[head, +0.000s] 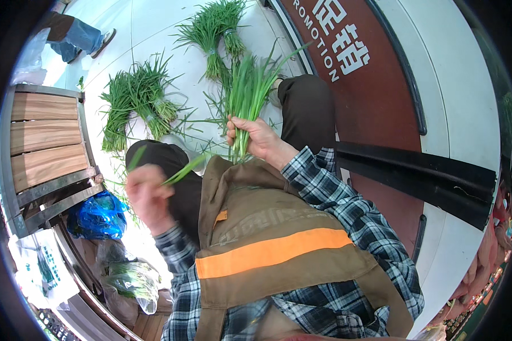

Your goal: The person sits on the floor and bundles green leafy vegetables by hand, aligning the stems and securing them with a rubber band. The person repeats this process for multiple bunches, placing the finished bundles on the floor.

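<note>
My right hand (260,138) grips a bunch of green garlic chives (249,91) near its pale stem ends, above my lap. The leaf tips fan out away from me. My left hand (149,194), blurred, is over my left knee with a few green chive leaves (185,169) between its fingers. On the floor past my left knee lie several chive bundles (138,96), at least some of them tied. More tied bundles (213,42) lie farther off, beyond the bunch in my right hand. Loose leaves (200,128) are scattered on the tiles between my feet.
A wood-slatted rack (47,123) stands at left, with a blue plastic bag (99,215) and a clear bag of greens (132,279) nearby. A red-brown panel bearing writing (354,55) and a black bar (414,179) are close on my right. Another person's legs (79,36) show at upper left.
</note>
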The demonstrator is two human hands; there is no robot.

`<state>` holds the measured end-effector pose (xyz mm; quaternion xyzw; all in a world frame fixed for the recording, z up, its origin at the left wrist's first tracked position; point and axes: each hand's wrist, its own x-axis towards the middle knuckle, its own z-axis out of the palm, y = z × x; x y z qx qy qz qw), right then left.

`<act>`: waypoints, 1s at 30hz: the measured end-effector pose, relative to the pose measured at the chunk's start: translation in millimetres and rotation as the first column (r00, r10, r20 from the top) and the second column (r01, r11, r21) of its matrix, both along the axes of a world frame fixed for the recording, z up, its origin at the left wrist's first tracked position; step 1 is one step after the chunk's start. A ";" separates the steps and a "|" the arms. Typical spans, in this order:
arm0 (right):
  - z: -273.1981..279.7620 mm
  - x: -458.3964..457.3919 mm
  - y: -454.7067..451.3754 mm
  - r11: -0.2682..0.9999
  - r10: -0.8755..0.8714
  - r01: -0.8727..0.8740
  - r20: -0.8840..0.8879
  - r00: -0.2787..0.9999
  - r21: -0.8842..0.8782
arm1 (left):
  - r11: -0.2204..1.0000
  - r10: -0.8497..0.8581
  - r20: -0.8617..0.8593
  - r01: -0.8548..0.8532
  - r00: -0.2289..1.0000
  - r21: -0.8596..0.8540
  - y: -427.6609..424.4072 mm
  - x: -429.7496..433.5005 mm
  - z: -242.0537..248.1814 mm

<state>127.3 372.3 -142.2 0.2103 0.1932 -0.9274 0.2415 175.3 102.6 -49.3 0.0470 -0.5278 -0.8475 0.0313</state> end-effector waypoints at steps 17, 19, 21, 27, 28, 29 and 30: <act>41.9 14.6 -14.9 0.874 0.427 -0.333 -0.232 0.874 0.353 | 0.892 -0.166 0.129 0.205 0.978 -0.403 23.2 -13.1 54.5; 42.6 16.9 -16.6 0.890 0.399 -0.301 -0.264 0.878 0.344 | 0.846 -0.309 0.073 0.309 0.948 -0.435 60.0 -38.9 51.2; 43.3 19.7 -17.2 0.880 0.406 -0.298 -0.262 0.875 0.369 | 0.876 -0.246 0.124 0.276 0.961 -0.396 79.3 -60.6 42.5; 43.2 27.2 -19.8 0.837 0.403 -0.193 -0.338 0.850 0.512 | 0.878 -0.115 0.118 0.157 0.986 -0.452 93.0 -80.7 11.9; 42.9 28.0 -20.3 0.822 0.418 -0.184 -0.350 0.838 0.540 | 0.863 -0.099 0.135 0.153 0.986 -0.481 93.4 -82.2 9.2; 42.3 27.3 -20.2 0.805 0.433 -0.172 -0.365 0.824 0.567 | 0.853 -0.100 0.117 0.146 0.988 -0.501 94.1 -84.4 7.2; 41.7 27.5 -20.4 0.801 0.440 -0.162 -0.383 0.812 0.576 | 0.862 -0.088 0.107 0.130 0.990 -0.490 95.2 -86.0 5.7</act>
